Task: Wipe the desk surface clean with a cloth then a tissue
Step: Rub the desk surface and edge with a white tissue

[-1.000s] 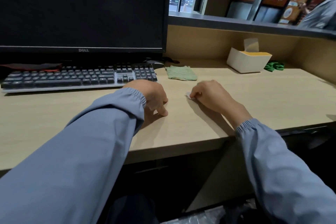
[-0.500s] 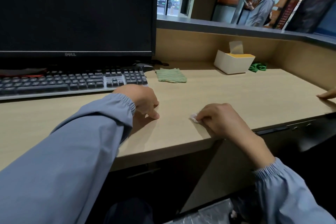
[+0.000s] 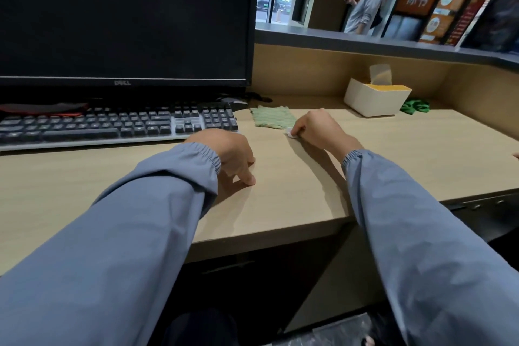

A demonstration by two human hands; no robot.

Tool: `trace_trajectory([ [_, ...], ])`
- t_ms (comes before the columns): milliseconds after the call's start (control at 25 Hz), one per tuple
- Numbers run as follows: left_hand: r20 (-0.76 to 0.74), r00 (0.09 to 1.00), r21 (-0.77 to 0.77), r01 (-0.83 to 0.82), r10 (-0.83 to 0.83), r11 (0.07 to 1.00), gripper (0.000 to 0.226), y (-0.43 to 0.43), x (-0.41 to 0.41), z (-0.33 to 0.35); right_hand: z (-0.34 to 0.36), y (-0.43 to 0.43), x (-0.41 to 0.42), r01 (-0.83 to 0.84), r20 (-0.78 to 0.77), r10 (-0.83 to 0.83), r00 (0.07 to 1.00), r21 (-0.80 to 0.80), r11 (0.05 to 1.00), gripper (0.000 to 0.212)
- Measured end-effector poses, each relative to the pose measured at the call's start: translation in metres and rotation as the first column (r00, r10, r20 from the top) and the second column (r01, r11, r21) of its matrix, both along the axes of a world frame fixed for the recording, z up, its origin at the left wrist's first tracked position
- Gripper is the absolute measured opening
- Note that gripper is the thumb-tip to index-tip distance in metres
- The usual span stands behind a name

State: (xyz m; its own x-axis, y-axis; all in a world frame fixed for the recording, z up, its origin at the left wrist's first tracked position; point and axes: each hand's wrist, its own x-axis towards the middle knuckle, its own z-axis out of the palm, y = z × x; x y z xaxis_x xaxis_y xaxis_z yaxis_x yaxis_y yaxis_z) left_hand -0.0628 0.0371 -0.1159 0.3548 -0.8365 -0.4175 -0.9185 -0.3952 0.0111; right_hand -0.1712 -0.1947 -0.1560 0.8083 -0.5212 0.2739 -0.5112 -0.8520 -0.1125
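Lettering on the monitor (image 3: pixel 123 17) reads DELL. Right of the monitor, a white box (image 3: pixel 372 100) holds a tissue sticking up. The right hand (image 3: pixel 316 129) pinches a small tissue wad (image 3: pixel 290 133) against the desk (image 3: pixel 393 154), touching the green cloth (image 3: pixel 271 117). The left hand (image 3: pixel 227 154) rests curled, fingertips down, below the monitor.

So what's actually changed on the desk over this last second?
The right hand, shut on a small white tissue, slid back toward the desk's front edge, then pushed forward again and now sits right beside the green cloth. The left hand stayed resting on the desk near the keyboard; the cloth and tissue box did not move.
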Motion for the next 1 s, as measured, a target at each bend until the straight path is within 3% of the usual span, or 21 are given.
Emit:
trace_trajectory([
  [200, 0.009, 1.0, 0.018, 0.001, -0.002, 1.0, 0.066, -0.001, 0.001, -0.001, 0.001, 0.061, -0.082, -0.063, 0.006, 0.063, 0.998, 0.049, 0.997, 0.012],
  [480, 0.0, 1.0, -0.059, -0.012, 0.012, 0.998, 0.07, -0.026, -0.002, -0.002, -0.02, 0.125, -0.186, -0.175, 0.078, 0.178, 0.981, -0.047, 0.983, 0.021],
  [680, -0.067, 0.996, -0.1, 0.055, -0.062, 0.993, 0.09, -0.06, -0.021, -0.007, -0.017, 0.094, -0.165, -0.156, 0.079, 0.155, 0.985, 0.003, 0.988, 0.012],
  [800, -0.052, 0.995, -0.035, 0.084, -0.086, 0.996, 0.1, -0.08, -0.017, -0.005, -0.009, 0.048, -0.129, -0.038, 0.036, 0.038, 0.999, 0.02, 0.999, 0.014],
  [1000, -0.04, 0.992, 0.055, 0.12, -0.117, 0.991, 0.116, -0.102, -0.005, -0.008, -0.006, -0.04, -0.053, 0.022, 0.005, -0.022, 1.0, 0.025, 0.999, 0.022],
])
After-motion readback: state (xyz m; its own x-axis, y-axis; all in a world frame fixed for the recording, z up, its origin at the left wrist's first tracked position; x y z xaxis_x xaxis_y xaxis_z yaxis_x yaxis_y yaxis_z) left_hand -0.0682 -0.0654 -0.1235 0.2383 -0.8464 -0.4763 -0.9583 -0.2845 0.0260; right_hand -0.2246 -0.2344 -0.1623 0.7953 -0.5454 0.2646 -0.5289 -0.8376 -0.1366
